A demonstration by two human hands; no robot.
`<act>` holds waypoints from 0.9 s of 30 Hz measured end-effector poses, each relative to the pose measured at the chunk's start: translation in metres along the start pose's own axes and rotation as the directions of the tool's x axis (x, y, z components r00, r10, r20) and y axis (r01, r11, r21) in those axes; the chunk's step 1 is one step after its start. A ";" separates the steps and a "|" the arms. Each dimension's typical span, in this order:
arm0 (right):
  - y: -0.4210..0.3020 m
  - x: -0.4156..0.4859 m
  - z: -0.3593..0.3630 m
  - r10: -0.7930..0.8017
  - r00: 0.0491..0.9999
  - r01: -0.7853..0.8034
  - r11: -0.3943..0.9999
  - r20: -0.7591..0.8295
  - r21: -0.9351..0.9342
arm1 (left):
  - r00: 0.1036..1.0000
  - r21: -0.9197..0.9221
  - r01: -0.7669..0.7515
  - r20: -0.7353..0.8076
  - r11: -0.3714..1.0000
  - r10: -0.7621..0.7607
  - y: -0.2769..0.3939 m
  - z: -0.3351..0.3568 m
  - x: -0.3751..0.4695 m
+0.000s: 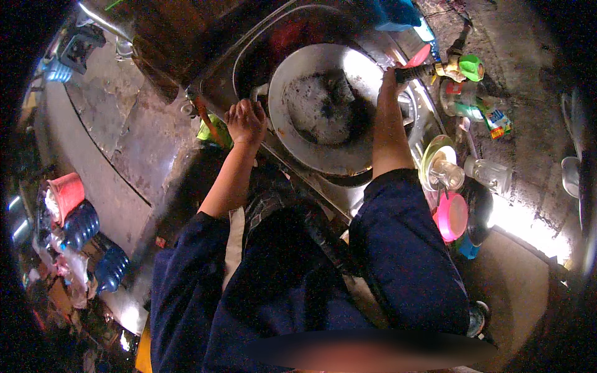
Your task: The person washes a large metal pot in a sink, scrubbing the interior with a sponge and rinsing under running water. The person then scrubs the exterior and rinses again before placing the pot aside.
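In front of me a large round metal pan (pixel 322 109), dark and stained inside, rests over a steel sink (pixel 298 161). My left hand (pixel 246 122) is at the pan's left side, its fingers curled beside a metal handle (pixel 261 92); whether they close on it is not plain. My right hand (pixel 392 79) lies at the pan's upper right rim, close to the black hose end of a brass tap with a green knob (pixel 471 67). What its fingers hold is hidden.
Plates (pixel 429 158), a glass mug (pixel 447 175), a glass jar (pixel 489 175) and a pink bowl (pixel 452 217) stand right of the sink. A clear plastic container (pixel 457 99) is near the tap. Green cloth or plastic (pixel 210 133) lies left. Blue water bottles (pixel 112 268) and a red bucket (pixel 67 198) are farther left.
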State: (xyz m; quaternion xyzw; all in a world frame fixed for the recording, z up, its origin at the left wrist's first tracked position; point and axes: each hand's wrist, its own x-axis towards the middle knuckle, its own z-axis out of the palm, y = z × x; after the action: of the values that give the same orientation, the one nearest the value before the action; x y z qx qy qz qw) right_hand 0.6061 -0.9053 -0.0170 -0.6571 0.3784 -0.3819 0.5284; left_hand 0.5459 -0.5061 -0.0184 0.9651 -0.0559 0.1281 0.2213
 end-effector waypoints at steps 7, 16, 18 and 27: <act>-0.049 -0.011 0.007 -0.545 0.831 0.557 0.811 -0.113 0.181 | 0.989 0.060 -0.062 -0.129 0.996 0.069 0.000 0.001 0.000; -0.009 -0.114 -0.038 0.219 0.942 -0.133 0.939 0.255 -0.317 | 0.992 0.072 -0.072 -0.097 0.995 0.079 0.001 -0.005 0.002; -0.016 -0.124 -0.053 0.424 0.857 -0.376 0.903 0.293 -0.209 | 0.988 0.040 -0.066 -0.136 0.997 0.070 0.002 -0.004 0.001; -0.011 -0.130 -0.064 0.085 0.909 0.020 0.969 0.407 -0.247 | 0.990 0.028 -0.074 -0.121 0.997 0.077 -0.002 0.000 -0.003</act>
State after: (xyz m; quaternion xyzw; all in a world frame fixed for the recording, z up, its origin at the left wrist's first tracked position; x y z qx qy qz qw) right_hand 0.4940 -0.8124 -0.0098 -0.7770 0.3130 -0.1749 0.5174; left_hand 0.5434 -0.5047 -0.0204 0.9552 -0.0775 0.1955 0.2081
